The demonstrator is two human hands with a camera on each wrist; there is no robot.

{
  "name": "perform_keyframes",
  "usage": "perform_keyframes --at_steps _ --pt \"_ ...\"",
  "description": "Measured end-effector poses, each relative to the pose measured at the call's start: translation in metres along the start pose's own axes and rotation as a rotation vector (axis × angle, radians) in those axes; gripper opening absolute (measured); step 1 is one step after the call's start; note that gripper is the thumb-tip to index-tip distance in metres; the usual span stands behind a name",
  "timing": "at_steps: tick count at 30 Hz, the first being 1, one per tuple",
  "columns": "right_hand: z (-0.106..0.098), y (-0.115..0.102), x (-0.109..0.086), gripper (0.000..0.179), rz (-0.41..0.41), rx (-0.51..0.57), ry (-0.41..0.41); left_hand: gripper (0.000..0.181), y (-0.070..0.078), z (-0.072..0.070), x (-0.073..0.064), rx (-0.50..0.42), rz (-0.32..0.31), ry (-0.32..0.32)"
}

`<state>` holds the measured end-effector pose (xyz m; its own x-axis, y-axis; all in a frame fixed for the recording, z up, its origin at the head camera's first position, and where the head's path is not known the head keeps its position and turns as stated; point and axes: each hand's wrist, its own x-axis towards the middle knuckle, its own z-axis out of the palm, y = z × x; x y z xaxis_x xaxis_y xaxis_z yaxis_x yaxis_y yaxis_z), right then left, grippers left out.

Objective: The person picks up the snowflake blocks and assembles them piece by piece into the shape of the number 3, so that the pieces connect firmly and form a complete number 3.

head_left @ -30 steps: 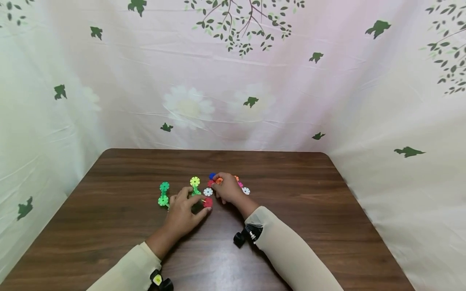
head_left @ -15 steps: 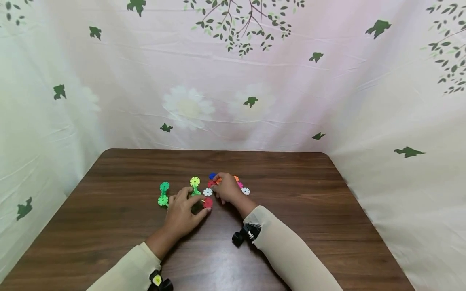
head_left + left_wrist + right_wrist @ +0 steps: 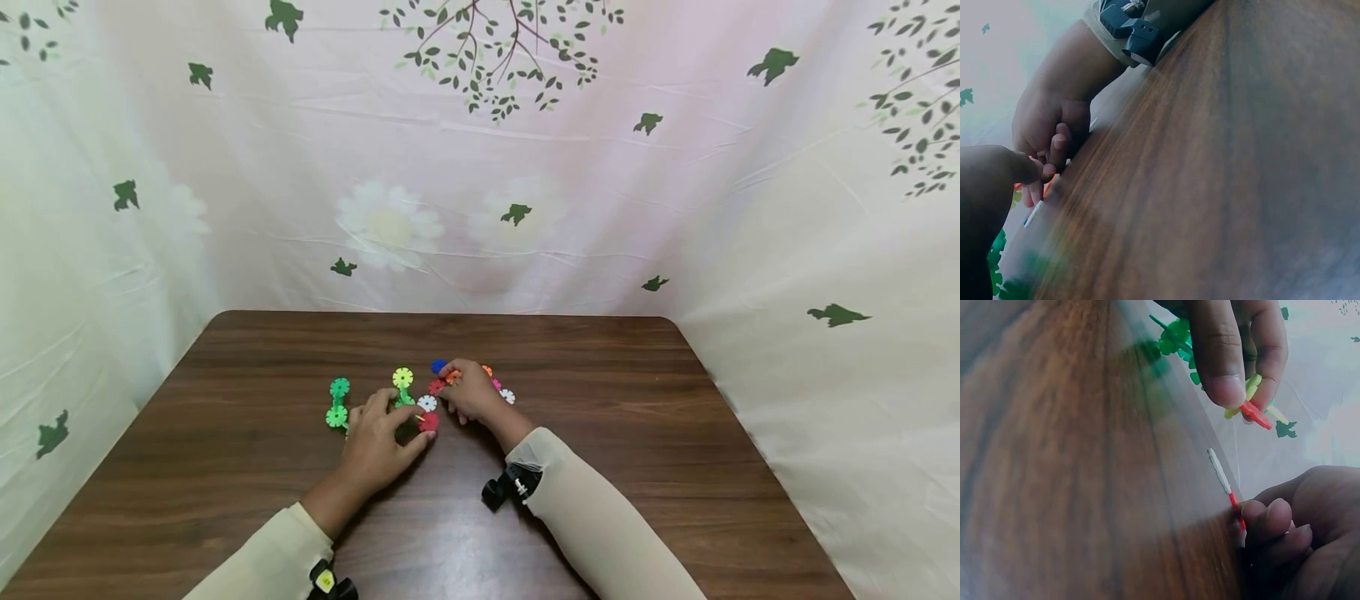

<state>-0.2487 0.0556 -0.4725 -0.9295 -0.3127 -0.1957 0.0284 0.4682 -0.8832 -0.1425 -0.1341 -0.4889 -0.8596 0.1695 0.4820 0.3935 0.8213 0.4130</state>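
My left hand (image 3: pixel 375 442) pinches a red interlocking disc (image 3: pixel 428 422) between thumb and index finger; a yellow disc (image 3: pixel 1253 385) slots into it edge-on. Just beyond lies a white notched disc (image 3: pixel 427 403), low over the table in the right wrist view. My right hand (image 3: pixel 471 393) grips another red disc (image 3: pixel 436 387) at its edge with curled fingertips, right next to the white one. An orange disc (image 3: pixel 453 377) shows by the right index finger, and a blue disc (image 3: pixel 438 367) sits behind it. The right palm hides part of this cluster.
Linked green discs (image 3: pixel 337 415) lie left of the left hand, with a yellow-green disc (image 3: pixel 402 377) farther back. Right of the right hand are a pink disc (image 3: pixel 497 384) and a white disc (image 3: pixel 508 397). A patterned curtain (image 3: pixel 480 275) surrounds the wooden table (image 3: pixel 600 400).
The middle white disc and the red disc at my right fingertips have slid slightly toward me, closer to the red disc in my left hand. The left hand stays in place.
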Motion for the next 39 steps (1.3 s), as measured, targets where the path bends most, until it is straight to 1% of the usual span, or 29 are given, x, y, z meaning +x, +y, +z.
perform_keyframes --at_steps 3,8,11,15,19,25,28,36,39 --pt "-0.001 0.0 -0.001 0.025 -0.002 0.01 -0.012 0.037 0.001 0.0 0.0 -0.001 -0.007 -0.004" --pt "-0.001 -0.001 -0.003 0.022 -0.005 0.007 -0.024 0.037 0.002 0.001 -0.001 0.008 0.002 0.014" --pt "-0.001 -0.001 -0.003 0.017 0.006 -0.002 -0.024 0.037 0.002 0.0 -0.001 0.006 -0.01 -0.001" --pt "-0.002 -0.001 -0.003 0.019 0.004 0.01 -0.01 0.038 0.002 0.0 -0.001 0.0 -0.022 -0.029" --pt "-0.005 0.001 -0.006 0.02 -0.027 0.002 -0.008 0.038 0.002 -0.001 -0.001 0.007 -0.022 -0.037" --pt "-0.009 0.008 -0.016 0.014 -0.105 0.019 -0.054 0.038 0.004 -0.002 -0.001 0.032 -0.029 -0.043" --pt "-0.01 0.012 -0.02 0.01 -0.142 0.039 -0.074 0.039 0.004 -0.001 -0.001 0.042 -0.023 -0.037" --pt "-0.012 0.022 -0.031 0.013 -0.236 0.065 -0.114 0.041 0.005 0.0 -0.002 0.038 -0.014 -0.027" --pt "-0.012 0.024 -0.036 0.014 -0.279 0.068 -0.12 0.04 0.004 0.0 -0.002 0.04 -0.012 -0.006"
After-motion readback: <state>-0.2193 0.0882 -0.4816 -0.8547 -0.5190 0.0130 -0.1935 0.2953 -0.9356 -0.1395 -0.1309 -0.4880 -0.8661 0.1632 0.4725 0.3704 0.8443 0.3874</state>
